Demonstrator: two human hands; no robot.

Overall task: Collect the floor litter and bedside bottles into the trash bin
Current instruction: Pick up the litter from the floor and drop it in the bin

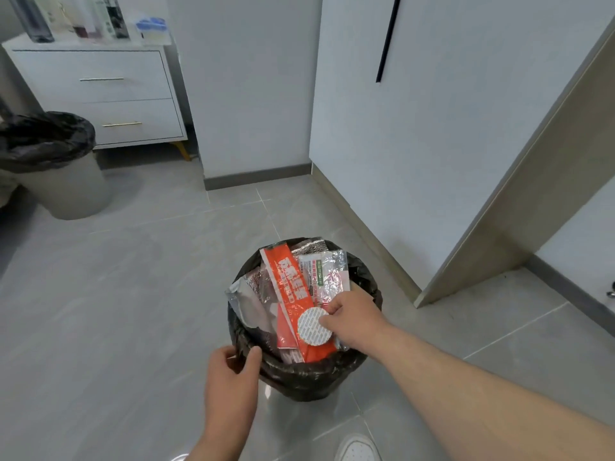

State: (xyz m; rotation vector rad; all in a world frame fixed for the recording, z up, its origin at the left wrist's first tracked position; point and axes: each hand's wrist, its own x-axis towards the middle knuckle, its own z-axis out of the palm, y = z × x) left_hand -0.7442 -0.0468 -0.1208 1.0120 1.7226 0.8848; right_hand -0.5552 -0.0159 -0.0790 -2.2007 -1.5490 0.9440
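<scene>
A trash bin [309, 377] lined with a black bag stands on the grey tile floor just in front of me. An orange wrapper [286, 287], silver foil packets [329, 274] and other litter stick out of its top. My right hand [356, 317] is over the bin and pinches a round white disc with fine print [311, 326] between thumb and fingers. My left hand [233, 377] grips the bag at the bin's near-left rim. Several bottles [76, 15] stand on the white bedside drawer unit [100, 91] at the far left.
A second bin with a black bag [56, 168] stands at the left beside the drawers. White wall and cabinet panels rise behind and to the right, with a door frame [519, 201] at right. The toe of my white shoe [357, 449] shows at the bottom edge.
</scene>
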